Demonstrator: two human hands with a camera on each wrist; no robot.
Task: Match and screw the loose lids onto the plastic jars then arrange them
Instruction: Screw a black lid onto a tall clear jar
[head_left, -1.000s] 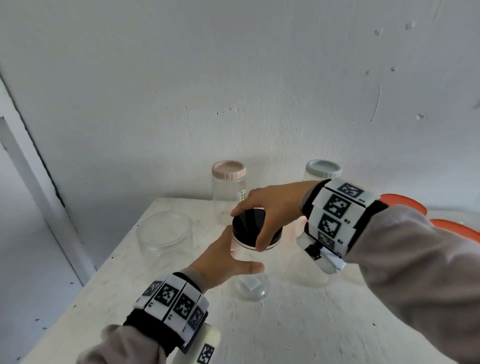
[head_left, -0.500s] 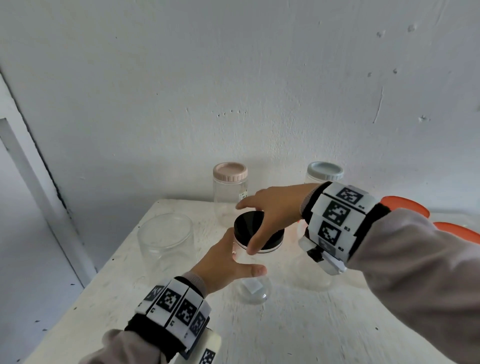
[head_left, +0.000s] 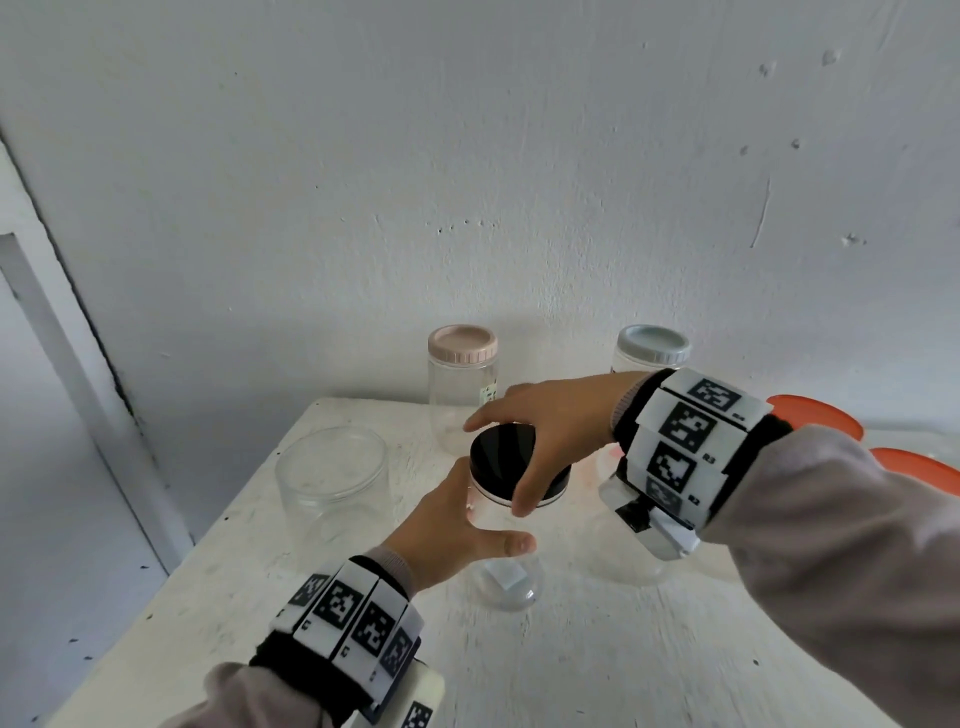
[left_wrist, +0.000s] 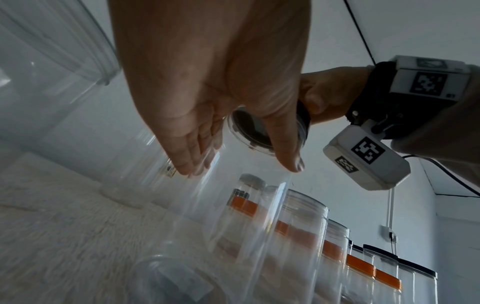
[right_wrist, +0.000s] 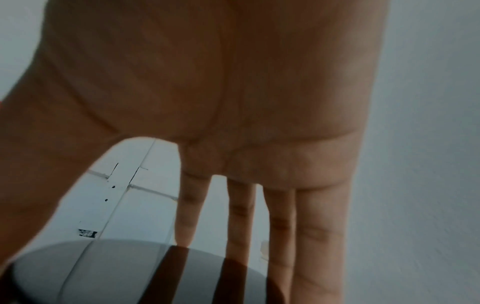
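Observation:
A clear plastic jar (head_left: 506, 582) with a black lid (head_left: 501, 452) stands mid-table. My right hand (head_left: 496, 465) hovers over the lid with its fingers (right_wrist: 319, 236) straight above the glossy top (right_wrist: 116, 267); only the thumb touches the front rim. My left hand (head_left: 491, 506) brackets the jar below the lid, fingers on the left side and thumb stretched across the front. In the left wrist view the left hand (left_wrist: 241, 168) has straight fingers, with the lid (left_wrist: 249, 131) showing between them and the thumb.
A pink-lidded jar (head_left: 462, 384) and a grey-blue-lidded jar (head_left: 652, 345) stand by the back wall. A wide lidless jar (head_left: 332, 478) sits left, near the edge of the white table (head_left: 623, 665). Another clear jar (head_left: 628, 561) is under my right wrist. Orange-lidded jars (head_left: 815, 415) line the right.
My right hand's fingers have lifted and straightened off the black lid, leaving only the thumb on its rim. The left hand has stayed beside the jar.

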